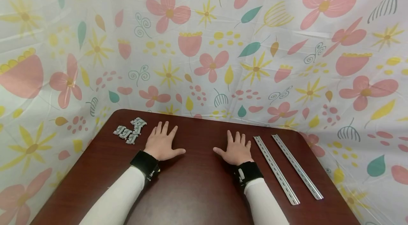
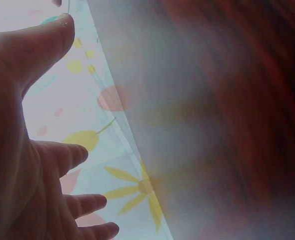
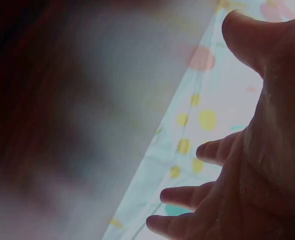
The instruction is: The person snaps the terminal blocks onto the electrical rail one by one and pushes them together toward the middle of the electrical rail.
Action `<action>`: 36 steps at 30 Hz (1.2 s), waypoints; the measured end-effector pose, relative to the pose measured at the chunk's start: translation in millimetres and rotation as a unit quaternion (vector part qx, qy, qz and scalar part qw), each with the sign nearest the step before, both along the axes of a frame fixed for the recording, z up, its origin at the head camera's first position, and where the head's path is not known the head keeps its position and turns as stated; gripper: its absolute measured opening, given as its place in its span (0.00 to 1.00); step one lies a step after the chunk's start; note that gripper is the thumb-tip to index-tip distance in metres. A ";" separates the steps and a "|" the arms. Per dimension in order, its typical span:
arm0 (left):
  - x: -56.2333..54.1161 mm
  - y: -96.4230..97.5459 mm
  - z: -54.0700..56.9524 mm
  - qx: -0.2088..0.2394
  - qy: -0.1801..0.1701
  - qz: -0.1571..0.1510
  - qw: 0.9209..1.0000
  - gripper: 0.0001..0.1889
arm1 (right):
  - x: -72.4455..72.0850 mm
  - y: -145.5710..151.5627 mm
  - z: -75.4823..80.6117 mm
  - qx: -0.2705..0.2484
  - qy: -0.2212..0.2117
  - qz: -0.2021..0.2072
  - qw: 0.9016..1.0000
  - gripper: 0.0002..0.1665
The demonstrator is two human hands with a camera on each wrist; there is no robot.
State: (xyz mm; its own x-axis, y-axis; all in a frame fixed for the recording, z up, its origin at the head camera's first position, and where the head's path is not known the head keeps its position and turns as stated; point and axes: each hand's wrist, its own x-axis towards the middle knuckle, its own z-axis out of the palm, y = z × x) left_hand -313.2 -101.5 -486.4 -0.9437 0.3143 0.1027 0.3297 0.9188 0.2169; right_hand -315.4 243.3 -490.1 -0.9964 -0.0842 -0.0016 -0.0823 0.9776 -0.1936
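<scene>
My left hand (image 1: 162,143) is palm down with its fingers spread, holding nothing. Just left of it lies a loose group of several small grey clips (image 1: 125,133), perhaps metal or plastic brackets. My right hand (image 1: 236,149) is also spread palm down and holds nothing. To its right, two long slotted metal rails lie side by side, the nearer rail (image 1: 276,170) and the farther rail (image 1: 297,166). In the left wrist view the thumb and fingers (image 2: 85,204) stand apart, and the right wrist view shows the fingers (image 3: 180,196) likewise extended.
A dark reddish-brown table (image 1: 197,189) with rounded corners lies under both hands. A white curtain (image 1: 210,41) printed with flowers and leaves hangs close behind the table's back edge and along its sides. Each wrist wears a black band (image 1: 146,164).
</scene>
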 end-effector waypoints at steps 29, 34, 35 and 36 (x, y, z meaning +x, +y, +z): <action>-1.7 13.8 -12.8 -0.011 0.037 -0.038 0.999 0.55 | 4.4 83.9 8.4 -0.042 -0.029 -0.122 0.991 0.59; 0.5 23.3 -12.2 -0.007 0.052 -0.061 0.997 0.54 | 1.7 92.7 8.4 -0.043 -0.044 -0.133 0.989 0.60; 1.8 25.3 -11.5 -0.008 0.051 -0.065 0.997 0.54 | 1.3 93.7 8.4 -0.042 -0.050 -0.136 0.989 0.61; 3.3 27.4 -10.8 -0.009 0.050 -0.069 0.996 0.53 | 1.0 95.1 8.6 -0.042 -0.054 -0.139 0.988 0.61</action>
